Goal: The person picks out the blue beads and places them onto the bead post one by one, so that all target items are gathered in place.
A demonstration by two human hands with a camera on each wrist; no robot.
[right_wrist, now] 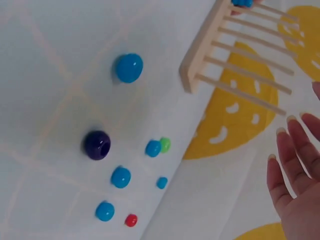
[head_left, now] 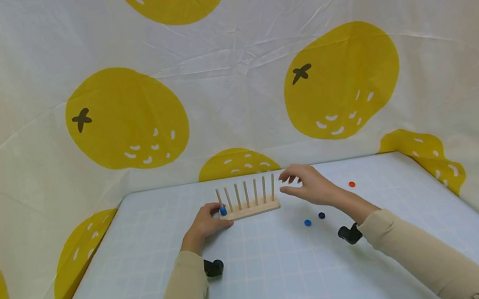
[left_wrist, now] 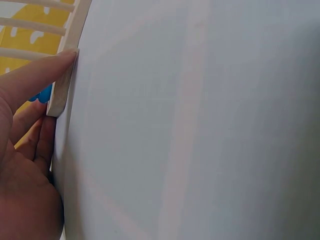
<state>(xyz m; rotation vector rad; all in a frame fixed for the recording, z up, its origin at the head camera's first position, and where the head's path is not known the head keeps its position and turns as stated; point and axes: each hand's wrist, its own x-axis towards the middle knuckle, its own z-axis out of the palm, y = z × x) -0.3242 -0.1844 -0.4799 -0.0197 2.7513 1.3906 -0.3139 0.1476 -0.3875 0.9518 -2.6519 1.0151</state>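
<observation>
Item: wooden peg rack point(head_left: 254, 210), seven pegs upright, its long axis running from the left hand point(head_left: 205, 223) across towards the right hand point(head_left: 311, 186). Left hand, the nearer: gripped the rack's left end between thumb and fingers, beside a blue piece point(head_left: 223, 210) at the outermost peg. Right hand: raised just beyond the opposite end, fingers loosely bent and apart, holding nothing. Loose: dark bead point(head_left: 321, 215), on the wearer's side of the right hand; red bead point(head_left: 351, 184), to its right.

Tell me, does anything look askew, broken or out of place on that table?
Nothing stands out as broken or askew. The wooden peg rack stands upright, the left hand gripping one end. Loose beads lie scattered on the table, but that seems merely untidy.
</observation>
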